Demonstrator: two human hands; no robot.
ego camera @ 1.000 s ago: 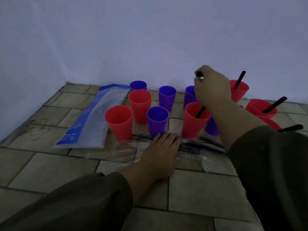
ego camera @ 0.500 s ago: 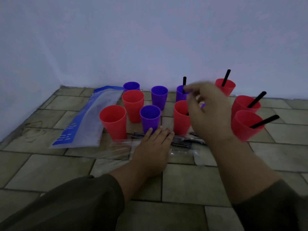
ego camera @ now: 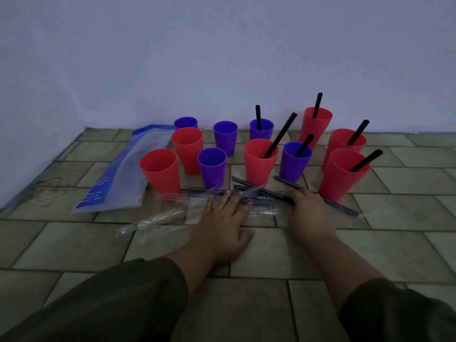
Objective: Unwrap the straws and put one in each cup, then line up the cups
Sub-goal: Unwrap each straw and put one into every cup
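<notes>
Several red and purple cups stand on the tiled floor near the wall. Black straws stand in the three red cups on the right (ego camera: pixel 343 176), the centre red cup (ego camera: pixel 261 164) and two purple cups (ego camera: pixel 296 164). The left red cups (ego camera: pixel 161 174) and three purple cups (ego camera: pixel 212 169) hold none. A pile of wrapped straws (ego camera: pixel 256 193) lies in front of the cups. My left hand (ego camera: pixel 222 218) rests flat on the pile. My right hand (ego camera: pixel 308 213) is down on the pile's right end, fingers bent over a wrapped straw, fingertips hidden.
A blue and clear plastic bag (ego camera: pixel 123 174) lies to the left of the cups. Empty clear wrappers (ego camera: pixel 153 220) lie in front of it. One wrapped straw (ego camera: pixel 343 208) lies apart to the right. The wall stands close behind the cups.
My right hand let go of the straw in the centre red cup, drew back and came down onto the wrapped straws. My left hand stayed on the pile.
</notes>
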